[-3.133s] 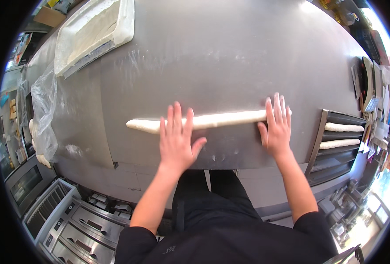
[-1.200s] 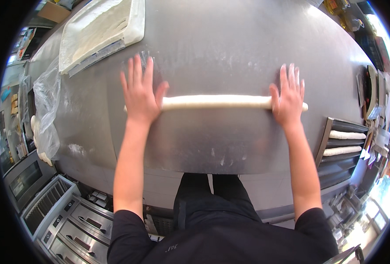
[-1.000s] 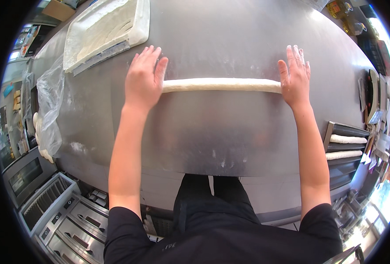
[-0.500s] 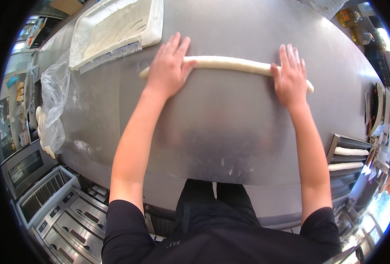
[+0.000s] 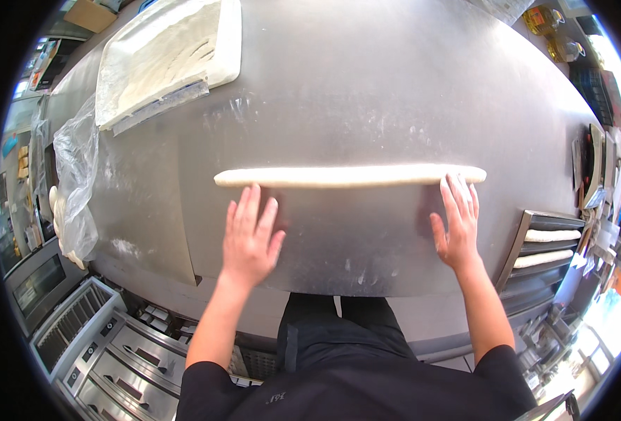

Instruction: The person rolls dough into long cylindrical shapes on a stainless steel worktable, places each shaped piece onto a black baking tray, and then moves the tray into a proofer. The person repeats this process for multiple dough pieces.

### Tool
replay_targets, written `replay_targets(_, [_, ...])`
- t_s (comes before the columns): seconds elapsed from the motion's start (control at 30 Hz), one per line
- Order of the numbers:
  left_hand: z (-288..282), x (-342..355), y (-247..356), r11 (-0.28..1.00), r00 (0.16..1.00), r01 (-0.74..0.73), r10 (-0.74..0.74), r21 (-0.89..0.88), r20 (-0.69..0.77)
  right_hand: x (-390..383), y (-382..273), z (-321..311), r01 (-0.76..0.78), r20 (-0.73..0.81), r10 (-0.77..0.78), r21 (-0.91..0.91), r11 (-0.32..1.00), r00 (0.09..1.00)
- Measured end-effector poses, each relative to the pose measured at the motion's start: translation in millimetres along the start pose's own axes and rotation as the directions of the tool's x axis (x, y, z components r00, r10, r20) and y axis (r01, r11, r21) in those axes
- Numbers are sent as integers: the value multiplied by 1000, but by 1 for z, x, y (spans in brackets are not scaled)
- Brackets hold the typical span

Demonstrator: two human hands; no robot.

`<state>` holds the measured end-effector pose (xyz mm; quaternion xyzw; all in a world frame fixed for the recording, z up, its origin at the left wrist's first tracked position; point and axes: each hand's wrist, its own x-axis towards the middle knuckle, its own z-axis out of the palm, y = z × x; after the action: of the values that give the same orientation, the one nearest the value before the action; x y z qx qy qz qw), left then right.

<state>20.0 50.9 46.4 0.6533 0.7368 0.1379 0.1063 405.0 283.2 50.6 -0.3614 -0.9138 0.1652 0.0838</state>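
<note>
On the steel tabletop [image 5: 394,84], spread fingers [image 5: 254,207] of the left hand [image 5: 248,242] and right hand [image 5: 456,228] are lying flat, fingertips meeting the long dough rope [image 5: 349,175], positioned for even rolling pressure.

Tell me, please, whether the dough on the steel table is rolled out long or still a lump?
Rolled out long: the dough rope lies thin and straight across the table.

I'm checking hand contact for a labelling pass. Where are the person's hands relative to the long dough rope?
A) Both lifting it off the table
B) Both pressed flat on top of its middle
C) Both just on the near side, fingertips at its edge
C: the left hand and right hand lie open on the steel table just nearer than the dough rope, only fingertips reaching it.
</note>
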Motion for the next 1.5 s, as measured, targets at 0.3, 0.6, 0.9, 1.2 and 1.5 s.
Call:
replay_targets(0.3, [90,129,140,974,987,-139,152,-181,60,74,-51,48,104,-15,-103,85,991,995])
replay_targets(0.6, [74,-26,170,993,987,-106,101,43,122,-85,-60,31,32,197,-41,48,998,979])
replay_targets(0.9, [65,194,36,935,957,225,-160,274,-242,102,65,29,-168,-196,122,-234,958,973])
replay_targets(1.2, [46,-28,82,978,970,178,-193,112,147,-88,43,15,-83,4,84,-97,992,996])
replay_targets(1.5, [37,-36,-3,932,974,199,-221,304,41,-66,74,21,-180,-40,176,-140,974,984])
